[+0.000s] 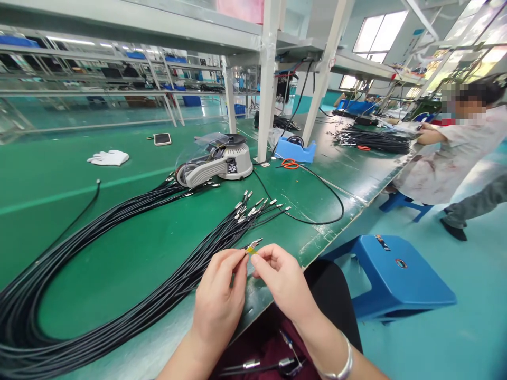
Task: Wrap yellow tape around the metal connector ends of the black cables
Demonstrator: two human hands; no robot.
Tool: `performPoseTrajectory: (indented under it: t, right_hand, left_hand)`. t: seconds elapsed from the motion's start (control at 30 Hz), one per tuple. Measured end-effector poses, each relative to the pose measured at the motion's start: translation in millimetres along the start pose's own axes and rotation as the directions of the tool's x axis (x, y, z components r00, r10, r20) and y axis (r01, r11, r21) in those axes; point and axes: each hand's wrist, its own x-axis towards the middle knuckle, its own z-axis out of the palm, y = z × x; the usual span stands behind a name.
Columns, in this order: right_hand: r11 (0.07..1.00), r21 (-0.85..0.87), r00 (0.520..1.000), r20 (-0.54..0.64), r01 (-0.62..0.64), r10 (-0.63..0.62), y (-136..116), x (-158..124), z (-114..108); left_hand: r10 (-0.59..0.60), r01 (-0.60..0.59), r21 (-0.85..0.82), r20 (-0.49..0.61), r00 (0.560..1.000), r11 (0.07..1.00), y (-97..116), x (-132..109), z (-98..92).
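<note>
- Our left hand [219,295] pinches a small silver metal connector [253,245] with a yellow strip [250,250]
- Our right hand [285,279] is nearly closed beside it, can't tell if we're gripping

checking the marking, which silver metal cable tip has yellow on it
The silver metal cable tip held by the left hand, close to the right hand; the silver tips spread on the flat green tabletop show no yellow.

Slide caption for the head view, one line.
Left hand pinches a metal connector with a yellow piece, right hand close by, beside black cables curving across a green bench.
</note>
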Motion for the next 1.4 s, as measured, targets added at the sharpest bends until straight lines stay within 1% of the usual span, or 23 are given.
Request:
performPoseTrajectory:
  t: [0.13, 0.3, 0.47, 0.57, 0.63, 0.67, 0.7, 0.77, 0.83, 0.9, 1.0, 1.13, 1.23, 1.3, 1.4]
  right_hand:
    - [0.999, -0.003, 0.999, -0.023, 0.038, -0.038, 6, -5, -2]
    - [0.996, -0.007, 0.995, -0.038, 0.087, -0.087, 9, -7, -2]
    - [0.994, -0.012, 0.993, -0.042, 0.106, -0.107, 12, -5, 0]
    - [0.993, -0.018, 0.992, -0.046, 0.118, -0.118, 14, -4, 0]
    - [0.991, -0.033, 0.991, -0.042, 0.129, -0.13, 15, -3, -1]
    - [0.99, -0.043, 0.99, -0.04, 0.135, -0.136, 16, -2, -1]
    - [0.989, -0.052, 0.989, -0.038, 0.141, -0.143, 15, -2, -1]
    - [0.986, -0.066, 0.987, -0.035, 0.156, -0.159, 15, -1, -2]
    - [0.983, -0.066, 0.985, -0.03, 0.17, -0.173, 14, -1, -2]
    - [0.983, -0.052, 0.984, -0.019, 0.178, -0.179, 14, 0, -1]
    - [0.985, -0.017, 0.985, -0.001, 0.173, -0.173, 12, 0, -2]
    - [0.985, 0.007, 0.985, 0.021, 0.172, -0.173, 9, 0, -3]
    - [0.98, -0.024, 0.98, 0.035, 0.197, -0.196, 9, 1, -5]
    - [0.971, -0.064, 0.972, 0.058, 0.23, -0.227, 10, 1, -7]
    - [0.949, -0.131, 0.956, 0.106, 0.286, -0.273, 11, 2, -12]
  left_hand:
    - [-0.005, 0.005, 0.02, 0.009, 1.0, 1.0, 2, 2, -0.6]
    - [-0.036, 0.036, 0.0, 0.065, 0.997, 0.999, 4, 4, -3.2]
    - [-0.115, 0.126, -0.068, 0.138, 0.984, 0.99, 5, 6, -5.8]
    - [-0.211, 0.234, -0.106, 0.191, 0.959, 0.966, 7, 7, -7.6]
    - [-0.304, 0.342, -0.133, 0.246, 0.92, 0.93, 8, 8, -9.0]
    - [-0.352, 0.402, -0.148, 0.279, 0.893, 0.904, 9, 9, -9.8]
    - [-0.399, 0.464, -0.165, 0.314, 0.861, 0.871, 10, 10, -10.7]
    - [-0.484, 0.586, -0.207, 0.389, 0.784, 0.783, 12, 11, -12.5]
    - [-0.536, 0.684, -0.257, 0.46, 0.708, 0.683, 14, 13, -14.0]
    - [-0.547, 0.739, -0.305, 0.516, 0.659, 0.601, 14, 15, -15.1]
    - [-0.529, 0.769, -0.357, 0.569, 0.629, 0.531, 12, 16, -16.1]
    - [-0.482, 0.783, -0.429, 0.622, 0.617, 0.45, 10, 19, -17.2]
    - [-0.434, 0.799, -0.478, 0.672, 0.6, 0.364, 7, 21, -18.5]
    - [-0.385, 0.818, -0.493, 0.722, 0.575, 0.298, 5, 23, -19.9]
    - [-0.315, 0.861, -0.464, 0.802, 0.508, 0.208, 1, 27, -23.2]
